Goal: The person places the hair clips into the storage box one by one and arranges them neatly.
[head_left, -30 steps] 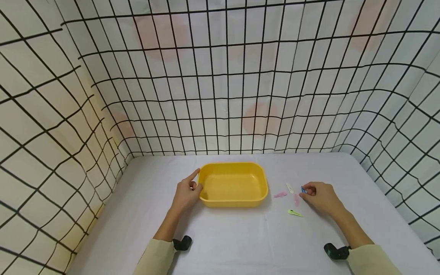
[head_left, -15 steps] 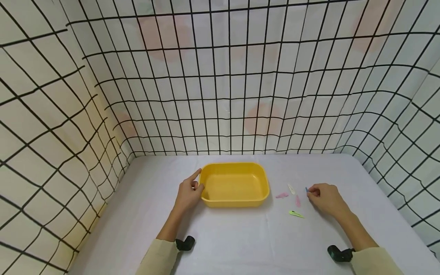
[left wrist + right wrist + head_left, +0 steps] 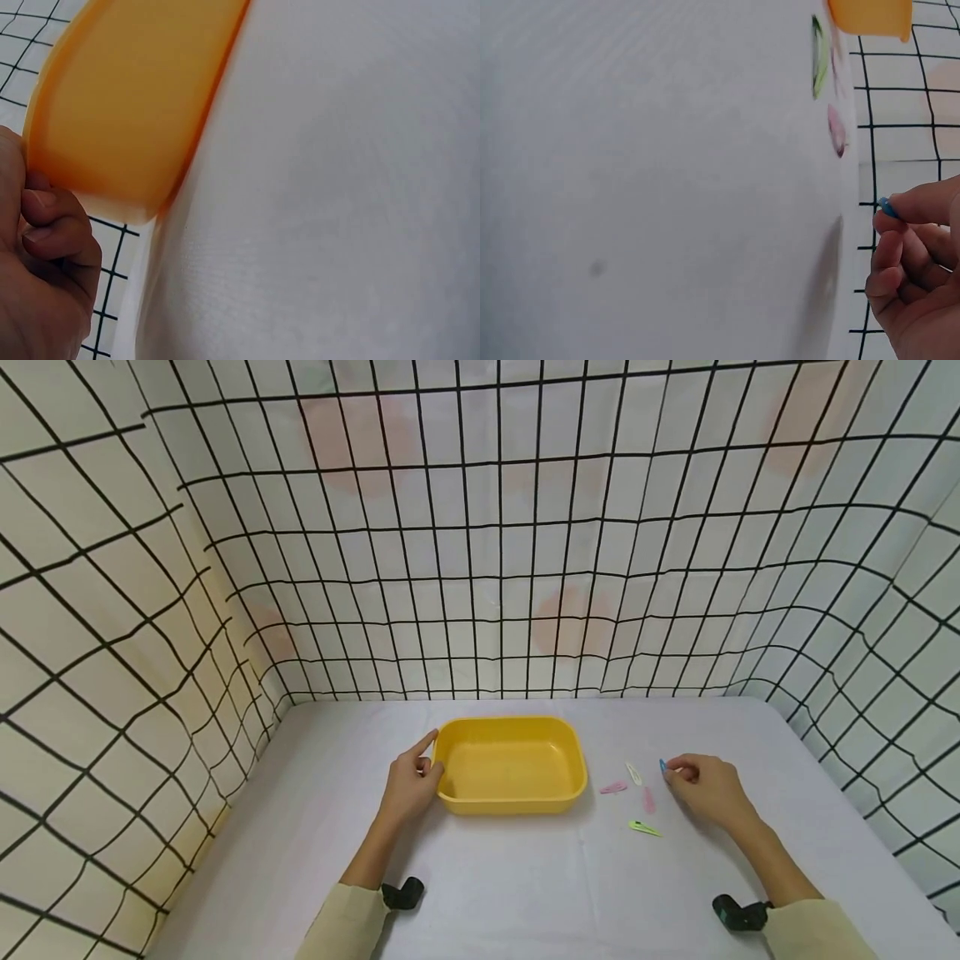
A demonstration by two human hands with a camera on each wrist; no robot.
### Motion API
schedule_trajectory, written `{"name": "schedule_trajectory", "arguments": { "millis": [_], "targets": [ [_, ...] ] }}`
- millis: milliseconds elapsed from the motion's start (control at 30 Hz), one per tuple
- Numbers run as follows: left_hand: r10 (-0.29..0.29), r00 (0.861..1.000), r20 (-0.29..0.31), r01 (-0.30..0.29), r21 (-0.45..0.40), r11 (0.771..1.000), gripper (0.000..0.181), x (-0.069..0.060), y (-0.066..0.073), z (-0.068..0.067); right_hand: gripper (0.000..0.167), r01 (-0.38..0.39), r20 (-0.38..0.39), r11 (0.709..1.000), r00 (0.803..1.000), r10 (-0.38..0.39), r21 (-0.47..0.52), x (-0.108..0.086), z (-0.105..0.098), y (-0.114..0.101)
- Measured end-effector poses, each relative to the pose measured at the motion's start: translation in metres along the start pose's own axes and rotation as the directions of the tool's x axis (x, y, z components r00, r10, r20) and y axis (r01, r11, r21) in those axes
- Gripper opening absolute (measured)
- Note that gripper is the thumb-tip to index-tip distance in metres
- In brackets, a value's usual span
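A yellow plastic tray (image 3: 510, 807) sits on the white table. At its left end my left hand (image 3: 408, 785) holds it, thumb at the rim and index finger stretched along the side; the other fingers are curled. The left wrist view shows this hand (image 3: 45, 255) against the tray's end wall. My right hand (image 3: 708, 789) pinches a small blue hair clip (image 3: 663, 766) between thumb and fingertips. In the right wrist view, only a bit of the blue clip (image 3: 887, 208) shows. Left of this hand lie a pale hair clip (image 3: 633, 773), a pink one (image 3: 612, 787) and another pink clip (image 3: 648, 800).
A green hair clip (image 3: 645, 828) lies nearer the front, below the pink ones. Black grid netting (image 3: 501, 575) over pale cloth walls rises behind the table and along both sides. White cloth (image 3: 510, 893) covers the table.
My right hand, with the blue clip pinched, has shifted slightly and turned the clip a little. The left hand stays at the tray. The head view has moved slightly.
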State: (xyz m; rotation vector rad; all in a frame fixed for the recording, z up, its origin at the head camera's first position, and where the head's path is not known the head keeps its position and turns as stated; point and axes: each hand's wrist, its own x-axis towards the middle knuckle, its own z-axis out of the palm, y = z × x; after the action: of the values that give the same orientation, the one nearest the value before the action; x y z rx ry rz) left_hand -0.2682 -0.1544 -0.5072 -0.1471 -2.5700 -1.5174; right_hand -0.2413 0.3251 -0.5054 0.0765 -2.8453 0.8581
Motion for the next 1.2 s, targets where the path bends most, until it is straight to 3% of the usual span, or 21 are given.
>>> {"name": "schedule_trajectory", "arguments": {
  "millis": [267, 733, 1200],
  "targets": [
    [-0.001, 1.000, 0.007, 0.001, -0.023, 1.000, 0.059, 0.001, 0.000, 0.003, 0.024, 0.039, -0.021, 0.998, 0.999, -0.038, 0.059, 0.006, -0.005, -0.023],
    [-0.033, 0.999, -0.014, 0.033, -0.028, 0.999, 0.058, -0.002, 0.002, 0.006, 0.030, -0.010, 0.058, 0.968, 0.998, -0.005, 0.250, 0.023, -0.002, -0.077],
    [-0.045, 0.998, -0.042, 0.043, -0.045, 0.998, 0.057, -0.005, 0.003, 0.009, 0.026, -0.056, 0.177, 0.917, 0.984, -0.016, 0.396, 0.036, 0.026, -0.128]
  ]
}}
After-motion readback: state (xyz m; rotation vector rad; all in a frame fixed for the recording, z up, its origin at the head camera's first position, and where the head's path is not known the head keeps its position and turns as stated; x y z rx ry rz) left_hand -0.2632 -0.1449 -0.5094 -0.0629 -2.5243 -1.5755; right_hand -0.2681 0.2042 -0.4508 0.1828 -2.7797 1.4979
